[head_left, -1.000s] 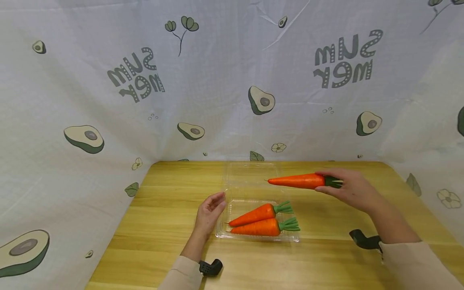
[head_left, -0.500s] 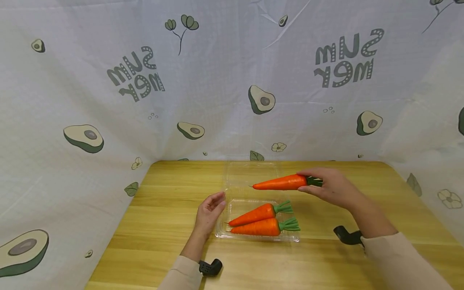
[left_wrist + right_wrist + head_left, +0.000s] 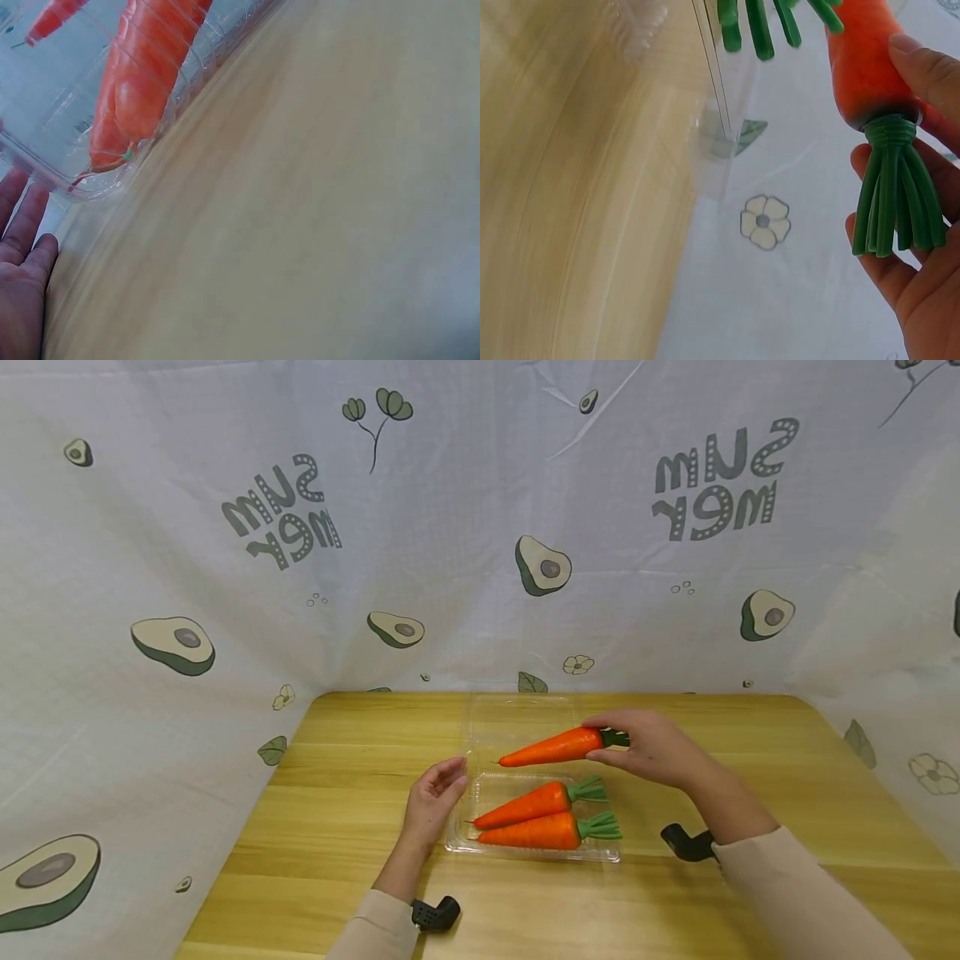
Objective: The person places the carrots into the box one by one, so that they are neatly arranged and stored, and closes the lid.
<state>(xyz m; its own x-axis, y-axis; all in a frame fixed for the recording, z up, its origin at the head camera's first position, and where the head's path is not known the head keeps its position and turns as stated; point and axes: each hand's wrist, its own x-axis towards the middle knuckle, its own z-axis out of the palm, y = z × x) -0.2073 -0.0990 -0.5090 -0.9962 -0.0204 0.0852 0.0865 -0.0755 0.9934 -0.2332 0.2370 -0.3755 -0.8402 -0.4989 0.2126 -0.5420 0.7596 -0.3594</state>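
Pinched near its green top by my right hand, a carrot hangs in the air behind two others, its tip pointing left. The right wrist view shows the thumb and fingers on the thick end of this carrot, above its green stalks. Two carrots lie side by side in a clear plastic box, their leafy ends sticking over its right side. At the box's left side my left hand rests with loosely bent fingers; in the left wrist view its fingertips are at the box wall.
The box's clear lid lies folded back towards the rear of the wooden table. A white cloth printed with avocados hangs behind and around the table.
My right hand has carried its carrot leftwards and slightly down, from the right of the box to just behind the two carrots. The left hand and the box have stayed put.
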